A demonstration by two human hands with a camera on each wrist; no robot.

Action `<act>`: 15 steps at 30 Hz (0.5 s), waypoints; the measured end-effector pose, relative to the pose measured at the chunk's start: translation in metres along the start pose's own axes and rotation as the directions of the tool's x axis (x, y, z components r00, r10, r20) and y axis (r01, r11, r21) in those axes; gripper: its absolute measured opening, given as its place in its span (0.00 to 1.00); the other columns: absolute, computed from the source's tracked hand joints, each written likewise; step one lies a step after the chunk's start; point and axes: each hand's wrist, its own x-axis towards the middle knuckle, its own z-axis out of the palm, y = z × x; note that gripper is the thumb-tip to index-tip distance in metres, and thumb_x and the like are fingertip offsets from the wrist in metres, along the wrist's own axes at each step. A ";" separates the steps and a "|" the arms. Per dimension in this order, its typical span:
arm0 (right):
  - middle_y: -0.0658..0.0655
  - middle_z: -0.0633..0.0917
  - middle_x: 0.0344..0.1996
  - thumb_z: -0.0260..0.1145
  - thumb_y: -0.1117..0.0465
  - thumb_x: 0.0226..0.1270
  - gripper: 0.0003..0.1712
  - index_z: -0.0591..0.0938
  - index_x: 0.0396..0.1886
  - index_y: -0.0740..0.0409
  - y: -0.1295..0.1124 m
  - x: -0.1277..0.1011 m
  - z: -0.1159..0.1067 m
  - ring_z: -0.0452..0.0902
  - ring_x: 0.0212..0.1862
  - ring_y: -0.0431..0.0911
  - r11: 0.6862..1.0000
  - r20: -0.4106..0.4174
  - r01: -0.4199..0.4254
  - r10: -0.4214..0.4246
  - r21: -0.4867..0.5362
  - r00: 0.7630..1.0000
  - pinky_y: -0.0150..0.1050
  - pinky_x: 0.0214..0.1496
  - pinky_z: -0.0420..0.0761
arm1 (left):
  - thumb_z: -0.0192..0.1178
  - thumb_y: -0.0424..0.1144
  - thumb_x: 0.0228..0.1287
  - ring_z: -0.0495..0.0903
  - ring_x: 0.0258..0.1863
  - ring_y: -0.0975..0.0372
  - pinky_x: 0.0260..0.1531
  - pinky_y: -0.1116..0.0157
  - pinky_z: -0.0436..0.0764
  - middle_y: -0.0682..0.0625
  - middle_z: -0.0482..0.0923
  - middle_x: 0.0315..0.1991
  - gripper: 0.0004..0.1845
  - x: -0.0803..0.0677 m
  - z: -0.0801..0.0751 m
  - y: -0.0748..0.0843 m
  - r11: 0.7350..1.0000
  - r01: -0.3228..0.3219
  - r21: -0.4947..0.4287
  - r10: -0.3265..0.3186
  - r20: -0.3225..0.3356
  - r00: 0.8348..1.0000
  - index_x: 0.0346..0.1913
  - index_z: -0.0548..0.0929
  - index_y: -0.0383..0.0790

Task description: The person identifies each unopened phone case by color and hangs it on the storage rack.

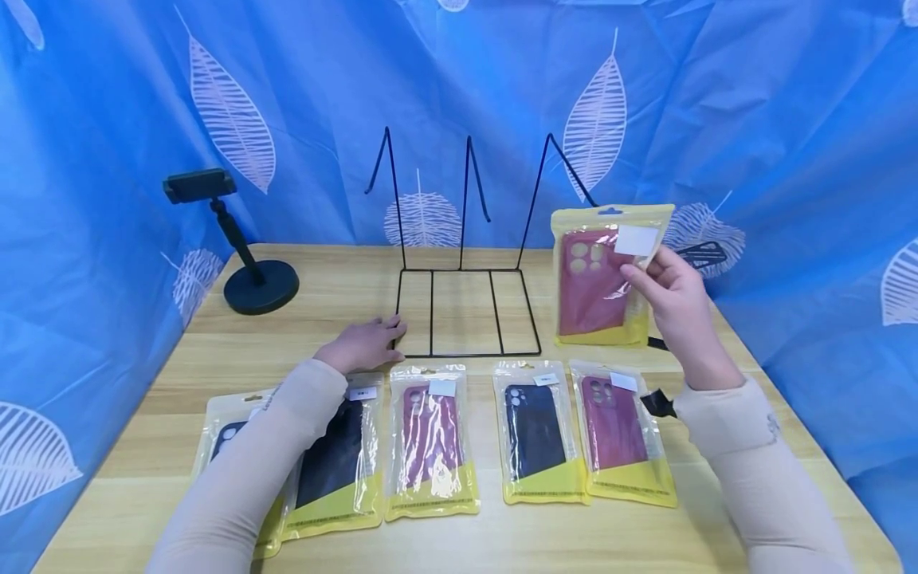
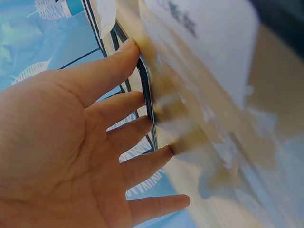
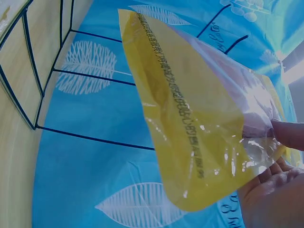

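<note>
My right hand (image 1: 677, 299) pinches the right edge of a clear-and-yellow pouch (image 1: 591, 279), held upright at the table's right. Inside is a dark pink phone case with several camera holes, and a white label sits near the top. The right wrist view shows the pouch's yellow printed bottom (image 3: 175, 118), with the thumb (image 3: 287, 134) on its side. A black wire rack (image 1: 469, 355) with three upright hooked prongs stands at the table's back. My left hand (image 1: 361, 344) touches the rack's front left corner, fingers spread in the left wrist view; nothing is gripped.
Along the front lie more pouched cases: a pink one (image 1: 433, 438), a dark blue one (image 1: 534, 430), another pink one (image 1: 613, 430), and dark ones (image 1: 333, 454) partly under the left forearm. A black phone stand (image 1: 261, 287) is back left. Blue leaf-print curtain (image 1: 323, 80) surrounds the table.
</note>
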 end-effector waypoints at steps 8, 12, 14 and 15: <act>0.46 0.86 0.47 0.62 0.62 0.73 0.26 0.72 0.67 0.62 0.012 0.018 0.008 0.83 0.48 0.34 1.000 0.016 -0.004 0.004 0.023 1.000 0.23 0.48 0.81 | 0.54 0.52 0.74 0.52 0.77 0.40 0.68 0.35 0.59 0.44 0.46 0.80 0.36 0.000 -0.002 0.001 1.000 0.004 -0.003 -0.004 0.004 1.000 0.78 0.56 0.43; 0.45 0.85 0.47 0.62 0.61 0.73 0.27 0.71 0.68 0.63 0.018 0.023 0.009 0.82 0.48 0.34 1.000 0.021 -0.007 0.007 0.011 1.000 0.22 0.49 0.81 | 0.53 0.51 0.75 0.51 0.77 0.40 0.68 0.35 0.59 0.44 0.46 0.80 0.36 0.000 -0.001 0.001 1.000 0.006 -0.006 -0.006 0.001 1.000 0.78 0.56 0.43; 0.44 0.85 0.47 0.62 0.61 0.73 0.27 0.71 0.69 0.63 0.021 0.026 0.010 0.82 0.49 0.34 1.000 0.022 -0.009 0.009 0.009 1.000 0.22 0.49 0.80 | 0.53 0.51 0.75 0.51 0.77 0.40 0.69 0.35 0.59 0.44 0.46 0.80 0.36 0.000 -0.001 0.001 1.000 0.008 -0.007 -0.008 0.000 1.000 0.78 0.56 0.43; 0.44 0.85 0.47 0.62 0.61 0.73 0.27 0.71 0.68 0.63 0.022 0.028 0.010 0.82 0.49 0.34 1.000 0.020 -0.009 0.009 0.010 1.000 0.22 0.50 0.80 | 0.53 0.51 0.75 0.51 0.77 0.41 0.69 0.35 0.59 0.44 0.46 0.81 0.36 0.000 -0.001 0.001 1.000 0.008 -0.008 -0.008 0.001 1.000 0.78 0.56 0.43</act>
